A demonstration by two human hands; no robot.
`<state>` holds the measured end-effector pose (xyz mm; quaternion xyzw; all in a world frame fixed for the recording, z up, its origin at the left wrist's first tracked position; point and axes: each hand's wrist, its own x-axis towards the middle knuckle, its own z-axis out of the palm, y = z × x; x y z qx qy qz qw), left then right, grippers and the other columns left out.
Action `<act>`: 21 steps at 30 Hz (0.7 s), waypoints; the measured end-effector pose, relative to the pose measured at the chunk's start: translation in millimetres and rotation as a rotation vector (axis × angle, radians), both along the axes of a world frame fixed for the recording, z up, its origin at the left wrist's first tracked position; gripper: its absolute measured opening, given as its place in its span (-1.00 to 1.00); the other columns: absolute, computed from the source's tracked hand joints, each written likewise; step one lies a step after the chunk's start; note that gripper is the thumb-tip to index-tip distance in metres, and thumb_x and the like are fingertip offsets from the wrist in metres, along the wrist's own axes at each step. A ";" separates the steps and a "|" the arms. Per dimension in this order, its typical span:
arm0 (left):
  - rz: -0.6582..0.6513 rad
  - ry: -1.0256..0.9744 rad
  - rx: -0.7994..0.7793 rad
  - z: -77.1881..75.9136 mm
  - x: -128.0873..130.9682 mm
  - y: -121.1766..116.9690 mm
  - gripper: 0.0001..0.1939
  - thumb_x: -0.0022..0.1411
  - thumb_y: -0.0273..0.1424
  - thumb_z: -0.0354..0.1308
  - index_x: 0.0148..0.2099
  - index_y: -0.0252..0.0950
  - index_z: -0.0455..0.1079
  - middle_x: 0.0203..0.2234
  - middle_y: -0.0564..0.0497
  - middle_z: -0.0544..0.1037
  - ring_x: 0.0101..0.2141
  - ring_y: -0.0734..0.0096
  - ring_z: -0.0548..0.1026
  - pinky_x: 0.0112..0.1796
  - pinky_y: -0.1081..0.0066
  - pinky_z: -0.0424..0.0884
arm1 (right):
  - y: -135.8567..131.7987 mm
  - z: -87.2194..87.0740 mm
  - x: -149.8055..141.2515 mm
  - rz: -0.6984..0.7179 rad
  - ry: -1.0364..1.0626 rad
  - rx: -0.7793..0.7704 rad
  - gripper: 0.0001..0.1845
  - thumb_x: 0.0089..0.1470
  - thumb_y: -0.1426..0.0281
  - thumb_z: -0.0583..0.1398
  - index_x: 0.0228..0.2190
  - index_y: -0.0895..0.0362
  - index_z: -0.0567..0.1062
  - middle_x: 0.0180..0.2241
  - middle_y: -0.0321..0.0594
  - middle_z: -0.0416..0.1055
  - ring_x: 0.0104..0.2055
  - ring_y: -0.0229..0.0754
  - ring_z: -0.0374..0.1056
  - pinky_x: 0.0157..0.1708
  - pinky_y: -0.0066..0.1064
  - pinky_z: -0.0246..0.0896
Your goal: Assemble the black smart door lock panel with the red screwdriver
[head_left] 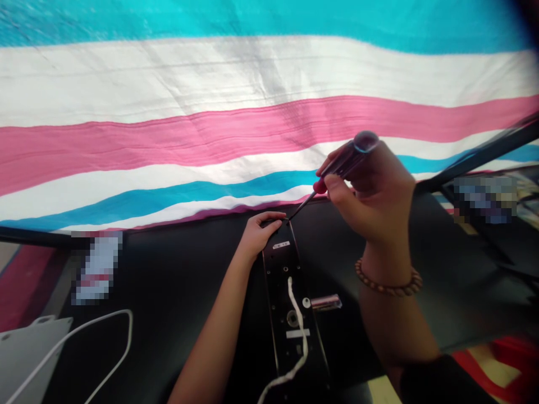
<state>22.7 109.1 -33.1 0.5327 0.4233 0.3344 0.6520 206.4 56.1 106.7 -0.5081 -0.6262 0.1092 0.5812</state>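
A screwdriver with a clear purplish handle (343,159) and a red collar is gripped in my right hand (370,191), which wears a beaded bracelet (389,283). Its shaft slants down to the left, and the tip meets the far end of a long black panel (278,297). At that same end, my left hand (261,231) has thumb and fingers brought together beside the tip. Whatever those fingers pinch is too small to make out. Small screws or holes and white labels dot the panel. A whitish cord (300,322) runs along it toward me.
Right of the panel lies a clear pinkish rod (326,302) on the black table (168,314). A white cable (128,331) loops at left near a pale board (31,359). Striped cloth (189,140) hangs behind the table. Something red (514,359) sits at lower right.
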 end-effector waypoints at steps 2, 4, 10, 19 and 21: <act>-0.002 0.000 -0.004 -1.3 0.3 0.3 -0.73 0.10 -0.32 0.33 -0.13 -0.25 0.63 -0.25 -0.04 0.67 -0.19 0.22 0.59 -0.10 0.30 0.46 | 0.3 0.0 -0.7 0.001 -0.015 -0.016 -0.75 0.08 0.44 0.27 -0.16 -0.01 0.48 -0.31 -0.30 0.46 -0.38 -0.20 0.45 -0.38 -0.27 0.47; -0.002 -0.004 0.000 -2.4 0.6 0.6 -0.74 0.10 -0.31 0.33 -0.13 -0.25 0.63 -0.26 -0.04 0.67 -0.21 0.24 0.58 -0.11 0.31 0.45 | 0.2 0.3 -1.7 0.002 -0.024 -0.031 -0.75 0.10 0.42 0.27 -0.15 -0.01 0.48 -0.34 -0.30 0.45 -0.38 -0.19 0.45 -0.38 -0.27 0.48; 0.018 0.001 0.019 -2.5 1.2 0.6 -0.76 0.10 -0.33 0.33 -0.16 -0.25 0.63 -0.27 -0.04 0.66 -0.22 0.27 0.57 -0.11 0.33 0.43 | 0.1 -0.2 -3.2 0.028 -0.034 -0.048 -0.71 0.10 0.36 0.28 -0.10 -0.03 0.47 -0.40 -0.33 0.41 -0.36 -0.19 0.44 -0.38 -0.30 0.47; 0.058 -0.008 0.050 -7.7 1.8 1.2 -0.77 0.08 -0.34 0.32 -0.18 -0.27 0.62 -0.30 -0.03 0.66 -0.25 0.29 0.56 -0.14 0.35 0.43 | 1.5 -1.1 -16.1 0.096 -0.080 -0.062 -0.66 0.09 0.38 0.28 -0.07 -0.06 0.47 -0.26 -0.27 0.45 -0.32 -0.17 0.43 -0.30 -0.23 0.48; 0.051 -0.011 0.046 -8.2 1.6 1.3 -0.78 0.09 -0.34 0.32 -0.18 -0.27 0.62 -0.31 -0.02 0.65 -0.26 0.30 0.56 -0.15 0.35 0.43 | 0.8 -0.5 -16.2 0.091 -0.088 -0.063 -0.67 0.09 0.39 0.28 -0.07 -0.06 0.47 -0.24 -0.26 0.46 -0.32 -0.17 0.43 -0.29 -0.22 0.48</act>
